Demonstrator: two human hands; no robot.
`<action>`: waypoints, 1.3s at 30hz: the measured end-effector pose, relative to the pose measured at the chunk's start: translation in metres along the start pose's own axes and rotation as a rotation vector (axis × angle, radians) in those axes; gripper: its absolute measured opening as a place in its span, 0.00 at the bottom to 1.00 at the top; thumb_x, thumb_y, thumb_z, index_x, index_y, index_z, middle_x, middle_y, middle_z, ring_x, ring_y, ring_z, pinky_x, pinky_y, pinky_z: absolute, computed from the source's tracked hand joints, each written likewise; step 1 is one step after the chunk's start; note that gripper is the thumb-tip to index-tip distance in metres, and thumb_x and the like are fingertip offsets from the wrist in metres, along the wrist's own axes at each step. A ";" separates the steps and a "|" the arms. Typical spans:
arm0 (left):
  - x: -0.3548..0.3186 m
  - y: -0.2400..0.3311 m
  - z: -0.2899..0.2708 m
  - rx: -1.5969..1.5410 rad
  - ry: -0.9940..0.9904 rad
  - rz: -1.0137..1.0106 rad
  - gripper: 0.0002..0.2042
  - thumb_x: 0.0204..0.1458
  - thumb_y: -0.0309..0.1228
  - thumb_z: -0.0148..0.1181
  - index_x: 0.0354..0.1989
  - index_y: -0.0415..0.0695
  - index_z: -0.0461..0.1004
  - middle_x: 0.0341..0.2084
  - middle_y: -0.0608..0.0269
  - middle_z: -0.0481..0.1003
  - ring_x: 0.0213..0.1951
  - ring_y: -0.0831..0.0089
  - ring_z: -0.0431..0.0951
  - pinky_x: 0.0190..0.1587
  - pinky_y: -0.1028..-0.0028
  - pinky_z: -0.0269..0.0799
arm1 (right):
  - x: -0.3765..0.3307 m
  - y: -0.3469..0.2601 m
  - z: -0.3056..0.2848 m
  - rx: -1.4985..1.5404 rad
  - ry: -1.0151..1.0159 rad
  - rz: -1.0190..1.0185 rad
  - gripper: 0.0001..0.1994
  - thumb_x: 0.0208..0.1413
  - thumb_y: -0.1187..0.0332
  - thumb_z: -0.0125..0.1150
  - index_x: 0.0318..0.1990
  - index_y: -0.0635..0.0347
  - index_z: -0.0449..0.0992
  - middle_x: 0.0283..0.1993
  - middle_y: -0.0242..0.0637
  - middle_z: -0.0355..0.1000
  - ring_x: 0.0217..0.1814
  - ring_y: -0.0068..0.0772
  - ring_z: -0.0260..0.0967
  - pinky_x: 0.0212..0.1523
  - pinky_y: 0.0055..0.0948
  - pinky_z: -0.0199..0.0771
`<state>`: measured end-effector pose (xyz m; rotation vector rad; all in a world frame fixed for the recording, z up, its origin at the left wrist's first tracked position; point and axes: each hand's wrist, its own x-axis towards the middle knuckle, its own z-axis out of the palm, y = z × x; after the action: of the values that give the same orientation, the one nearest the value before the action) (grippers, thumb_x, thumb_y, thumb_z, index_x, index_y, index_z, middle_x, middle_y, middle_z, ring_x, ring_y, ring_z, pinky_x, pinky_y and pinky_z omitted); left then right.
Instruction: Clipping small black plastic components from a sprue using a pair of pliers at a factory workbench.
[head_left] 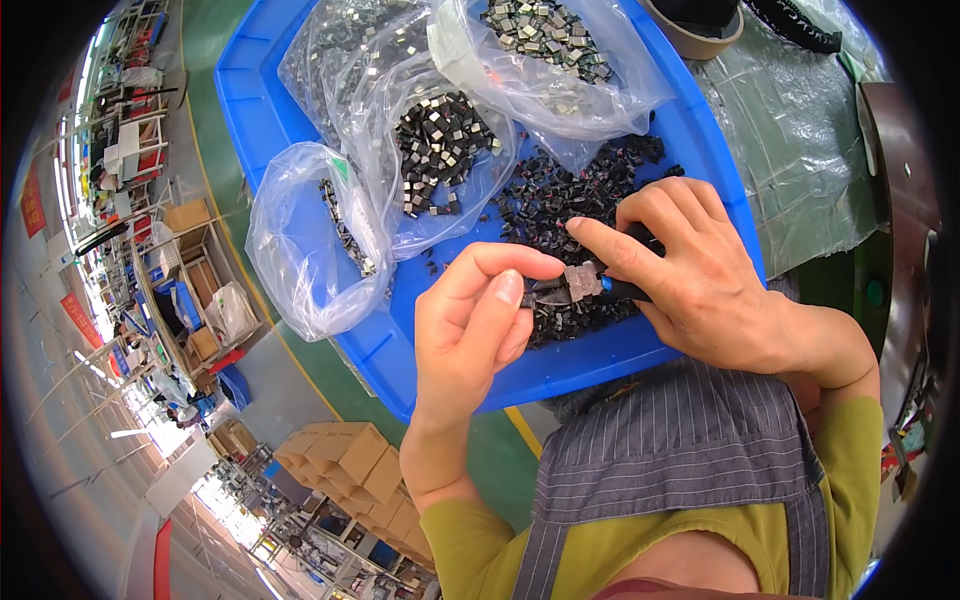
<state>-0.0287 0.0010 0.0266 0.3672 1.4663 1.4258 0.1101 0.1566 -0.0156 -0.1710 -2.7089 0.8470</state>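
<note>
right hand (700,270) clamped on pliers (585,288), lying sideways, nose toward pinching left hand (480,320).

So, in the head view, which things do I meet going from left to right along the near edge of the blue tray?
Clear plastic bag → left hand → pliers → right hand, all over the blue tray.

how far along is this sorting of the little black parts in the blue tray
Done: three clear bags in the blue tray already hold small parts. In hand: the right hand works small pliers at a piece pinched by the left hand. Left: a loose black pile remains.
</note>
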 end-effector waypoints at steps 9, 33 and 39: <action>0.000 -0.001 -0.002 0.027 -0.002 -0.003 0.11 0.60 0.26 0.45 0.44 0.34 0.72 0.18 0.74 0.66 0.16 0.91 0.56 0.17 0.86 0.48 | -0.002 0.001 0.001 -0.001 0.008 -0.009 0.23 0.40 0.74 0.58 0.49 0.54 0.71 0.36 0.37 0.61 0.41 0.39 0.61 0.44 0.36 0.61; 0.001 0.002 0.000 0.324 0.032 0.023 0.11 0.59 0.24 0.46 0.44 0.36 0.75 0.15 0.76 0.64 0.15 0.91 0.56 0.18 0.84 0.47 | -0.004 0.002 0.002 -0.036 0.000 -0.038 0.26 0.39 0.75 0.60 0.52 0.54 0.72 0.38 0.38 0.63 0.42 0.41 0.63 0.46 0.40 0.62; 0.002 0.000 0.001 0.411 0.036 0.047 0.12 0.58 0.22 0.45 0.43 0.36 0.75 0.12 0.77 0.61 0.15 0.91 0.55 0.17 0.83 0.46 | -0.005 0.002 0.002 -0.104 -0.009 -0.049 0.25 0.41 0.73 0.57 0.53 0.54 0.71 0.39 0.39 0.64 0.44 0.43 0.63 0.48 0.42 0.61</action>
<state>-0.0284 0.0030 0.0264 0.6366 1.7915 1.1650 0.1140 0.1560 -0.0190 -0.1225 -2.7552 0.6957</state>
